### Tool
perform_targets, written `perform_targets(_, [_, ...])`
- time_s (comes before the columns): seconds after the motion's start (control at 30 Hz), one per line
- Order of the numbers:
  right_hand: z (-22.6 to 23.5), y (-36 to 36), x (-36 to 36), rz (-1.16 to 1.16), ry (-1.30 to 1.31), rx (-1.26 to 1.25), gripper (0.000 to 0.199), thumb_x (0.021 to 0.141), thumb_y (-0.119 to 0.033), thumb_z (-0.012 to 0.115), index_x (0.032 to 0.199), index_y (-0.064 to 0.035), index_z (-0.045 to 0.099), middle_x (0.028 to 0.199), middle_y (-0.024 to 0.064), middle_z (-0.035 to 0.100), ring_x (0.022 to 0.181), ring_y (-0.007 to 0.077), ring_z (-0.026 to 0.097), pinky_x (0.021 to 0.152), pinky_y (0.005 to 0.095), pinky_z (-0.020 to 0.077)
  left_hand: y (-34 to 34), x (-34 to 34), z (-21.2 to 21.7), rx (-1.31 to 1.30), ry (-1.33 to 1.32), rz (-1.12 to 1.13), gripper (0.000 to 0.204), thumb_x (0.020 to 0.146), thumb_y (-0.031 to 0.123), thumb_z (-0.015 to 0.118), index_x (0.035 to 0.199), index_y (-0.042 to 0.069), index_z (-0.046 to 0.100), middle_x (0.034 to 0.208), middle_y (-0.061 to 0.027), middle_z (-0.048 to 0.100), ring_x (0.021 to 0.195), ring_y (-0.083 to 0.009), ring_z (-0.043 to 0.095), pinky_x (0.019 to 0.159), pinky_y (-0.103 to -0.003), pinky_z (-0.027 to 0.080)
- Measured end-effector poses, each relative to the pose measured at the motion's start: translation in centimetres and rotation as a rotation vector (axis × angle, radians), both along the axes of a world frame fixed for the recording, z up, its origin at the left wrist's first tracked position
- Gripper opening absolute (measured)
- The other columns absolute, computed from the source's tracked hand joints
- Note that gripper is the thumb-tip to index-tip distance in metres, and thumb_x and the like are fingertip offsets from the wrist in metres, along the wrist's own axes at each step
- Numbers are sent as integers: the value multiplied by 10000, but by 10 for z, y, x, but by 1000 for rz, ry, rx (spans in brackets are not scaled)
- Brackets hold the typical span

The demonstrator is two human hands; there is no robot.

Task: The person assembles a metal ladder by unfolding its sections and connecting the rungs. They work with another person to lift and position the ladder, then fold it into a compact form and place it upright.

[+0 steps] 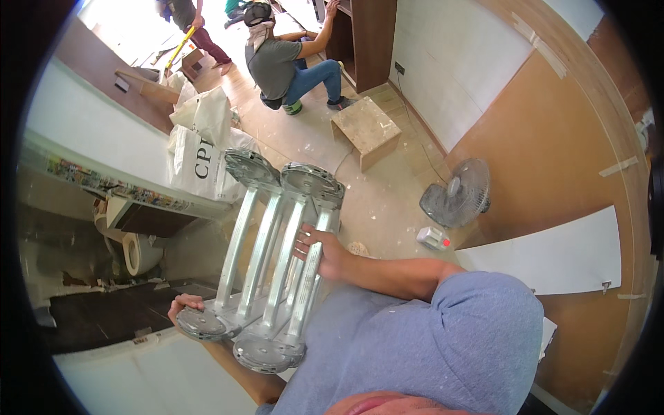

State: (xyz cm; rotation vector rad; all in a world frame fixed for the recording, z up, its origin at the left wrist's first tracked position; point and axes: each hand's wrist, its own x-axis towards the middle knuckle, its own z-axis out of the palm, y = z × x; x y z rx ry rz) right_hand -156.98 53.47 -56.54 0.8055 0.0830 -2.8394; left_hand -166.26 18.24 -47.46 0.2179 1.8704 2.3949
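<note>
A folded metal ladder (282,259) with round hinge discs at both ends is held up in front of my body, tilted so its far end leans a little right. My right hand (324,254) wraps its fingers round one of the silvery bars, close to the far hinges. At the near left corner my left hand (185,306) grips the ladder beside a round hinge (202,324). Part of that hand is hidden behind the metal.
A standing fan (456,194) and a small white bottle with a red cap (434,238) are on the right. Ahead are a wooden box (366,128) and a seated person (283,66) by a cabinet (373,45). White bags (200,155) stand left, with a toilet (142,254) beyond an opening.
</note>
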Motion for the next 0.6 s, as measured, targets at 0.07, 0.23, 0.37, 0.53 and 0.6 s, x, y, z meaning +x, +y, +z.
perform_targets(0.07, [-4,25,4,-41,-46,-4,432,783,-8,565,1196,-105,482,1157,61,565,1090,220,560,1020,378,444,31,-1,-10,-153,160,52,465,981,279,269,690,0,500,629,-127,474,582,-212,473,607,-303,420])
perform_targets(0.23, [-5,57,5,-122,-47,-28,495,781,-40,527,1271,-107,506,1165,39,579,1101,189,553,1059,353,419,92,-32,14,76,-26,-38,451,966,275,311,679,-2,521,632,-129,512,567,-234,500,622,-352,412])
perform_targets(0.37, [13,73,1,-156,32,-20,539,782,-41,510,1316,-105,473,1186,46,557,1127,194,541,1088,354,404,113,-55,30,113,-29,-132,424,931,282,343,671,2,527,617,-127,514,555,-236,497,627,-358,403])
perform_targets(0.53, [41,83,3,-177,9,-21,552,764,-25,531,1308,-90,464,1222,61,545,1154,213,529,1101,371,383,113,-70,38,120,-45,-208,393,907,258,334,661,3,503,596,-120,479,561,-223,468,627,-345,384])
perform_targets(0.6, [39,84,0,-195,29,8,519,759,-39,545,1271,-91,482,1221,68,552,1174,228,520,1100,400,379,113,-70,30,112,-33,-182,384,900,257,345,664,1,508,600,-118,480,564,-222,467,627,-345,383])
